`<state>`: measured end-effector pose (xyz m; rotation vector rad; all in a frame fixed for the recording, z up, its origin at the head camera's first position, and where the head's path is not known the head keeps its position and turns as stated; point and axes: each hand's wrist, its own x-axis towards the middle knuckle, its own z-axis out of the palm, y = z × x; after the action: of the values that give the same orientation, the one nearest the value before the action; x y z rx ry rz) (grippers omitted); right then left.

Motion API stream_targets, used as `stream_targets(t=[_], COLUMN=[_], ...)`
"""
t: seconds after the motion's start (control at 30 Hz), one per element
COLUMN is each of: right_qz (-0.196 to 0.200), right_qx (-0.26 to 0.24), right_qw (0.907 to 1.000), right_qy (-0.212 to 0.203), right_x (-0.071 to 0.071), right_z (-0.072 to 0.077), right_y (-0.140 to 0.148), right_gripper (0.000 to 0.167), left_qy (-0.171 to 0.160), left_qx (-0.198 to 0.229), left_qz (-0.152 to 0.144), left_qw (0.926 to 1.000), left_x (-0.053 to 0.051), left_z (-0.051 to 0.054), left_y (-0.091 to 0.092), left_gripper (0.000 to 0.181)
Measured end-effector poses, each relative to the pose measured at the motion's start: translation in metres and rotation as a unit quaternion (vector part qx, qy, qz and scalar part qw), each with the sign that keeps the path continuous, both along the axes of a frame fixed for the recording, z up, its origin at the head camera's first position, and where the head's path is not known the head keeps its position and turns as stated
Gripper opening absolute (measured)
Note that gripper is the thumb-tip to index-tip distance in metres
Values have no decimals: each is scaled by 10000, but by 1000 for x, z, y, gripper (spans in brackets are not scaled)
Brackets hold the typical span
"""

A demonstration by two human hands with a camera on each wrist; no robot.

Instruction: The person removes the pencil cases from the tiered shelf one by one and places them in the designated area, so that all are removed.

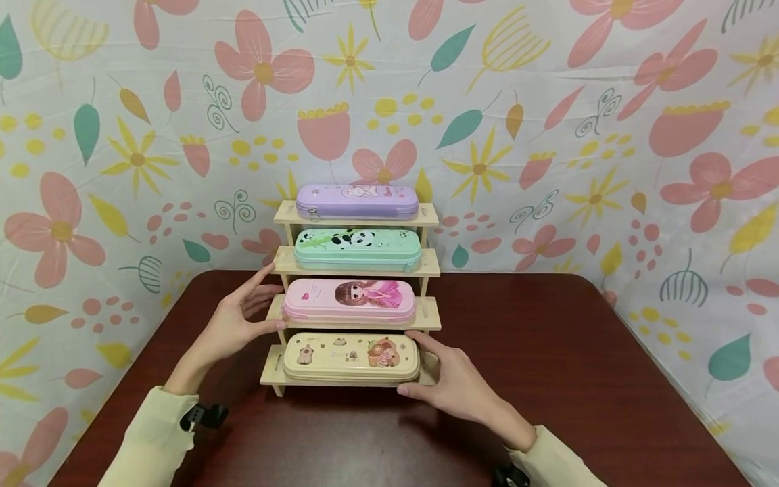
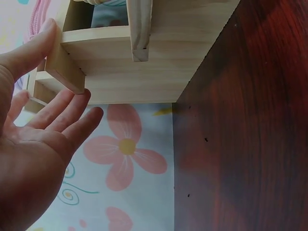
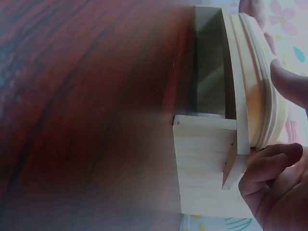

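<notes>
A stepped wooden rack (image 1: pixel 429 314) holds a pencil case on each tier: purple (image 1: pixel 359 203), mint with pandas (image 1: pixel 389 257), pink with a doll picture (image 1: pixel 313 301) and cream with small animal drawings (image 1: pixel 347 355). My left hand (image 1: pixel 231 325) is at the rack's left side, beside the pink case. Its fingers are spread and fairly straight, with thumb and fingertips at a plank end (image 2: pixel 65 70). Around the cream case's right end, my right hand (image 1: pixel 459 382) has its thumb at the front corner and index finger at the back. Its other fingers curl beside the shelf end in the right wrist view.
Under the rack is a dark red-brown wooden table (image 1: pixel 548 352). Behind and at both sides hangs a white cloth (image 1: pixel 548 223) printed with flowers and leaves. Black straps (image 1: pixel 203 416) sit at the wrists over pale sleeves (image 1: pixel 152 439).
</notes>
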<state>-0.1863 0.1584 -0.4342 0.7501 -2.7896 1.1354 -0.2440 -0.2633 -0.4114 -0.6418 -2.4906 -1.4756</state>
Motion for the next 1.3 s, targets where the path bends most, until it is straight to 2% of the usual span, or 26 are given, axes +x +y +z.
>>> stream_targets(t=[0.3,0.47,0.7,0.93,1.13,1.3], right_qz=[73,57,42,-28,-97,-103], right_qx=[-408,-471,-642,-908,-841,-768], right_qw=[9989,9987,9979,9954,9961,9966], right_qy=[227,193,81,-289,-245,-273], right_x=[-3,-1,-3,-5,-4,-4], right_z=[-5,-3,-3,-2,-1,-1], right_y=[0,2,2,-4,-2,1], right_gripper=[72,69,74,81,76,80], left_qy=[-12,-48,-43,-57,-70,-72], left_qx=[135,193,284,217,203,196], left_qz=[-78,-108,-173,-160,-151,-142], left_qw=[9999,9997,9994,9996,9997,9997], left_x=[-2,-2,-3,-3,-3,-4], left_z=[-3,-4,-3,-3,-2,-3], left_y=[-1,-1,-1,-1,-1,-2], left_gripper=[105,106,106,106,106,106])
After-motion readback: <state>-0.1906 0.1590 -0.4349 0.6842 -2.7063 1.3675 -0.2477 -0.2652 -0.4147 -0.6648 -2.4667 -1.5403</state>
